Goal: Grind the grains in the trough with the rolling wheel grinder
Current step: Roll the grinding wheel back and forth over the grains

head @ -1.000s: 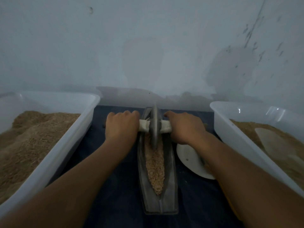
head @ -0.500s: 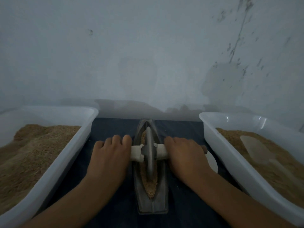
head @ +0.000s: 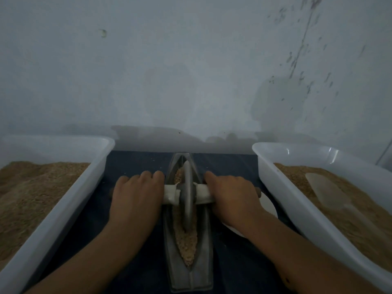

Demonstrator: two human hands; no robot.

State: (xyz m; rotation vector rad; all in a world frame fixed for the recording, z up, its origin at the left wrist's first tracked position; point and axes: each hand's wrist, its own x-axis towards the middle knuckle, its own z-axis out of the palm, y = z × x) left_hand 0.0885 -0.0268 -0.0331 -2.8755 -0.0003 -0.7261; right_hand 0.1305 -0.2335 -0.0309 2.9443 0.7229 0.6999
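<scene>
Rolling wheel grinder (head: 187, 196) stands upright on its edge in the trough (head: 189, 270), disc set in the far half of the channel, with its pale-wrapped axle (head: 203, 194) lying crosswise over the trough walls. Left hand (head: 135, 200) sits palm-down on the left end of the axle, fingers curled over it, just beside the disc; right hand (head: 232, 198) grasps the right end the same way. Grains (head: 187, 245) fill the channel on the near side of the wheel, between the two wrists, with a smaller patch visible beyond it. Trough rests on a dark cloth (head: 131, 164) between two white tubs (head: 70, 200) (head: 297, 209) of brown granular material. A white plate (head: 268, 206) shows beside the right wrist. A pale flat scoop-like item (head: 324, 187), indistinct in this light, lies in the right tub.
</scene>
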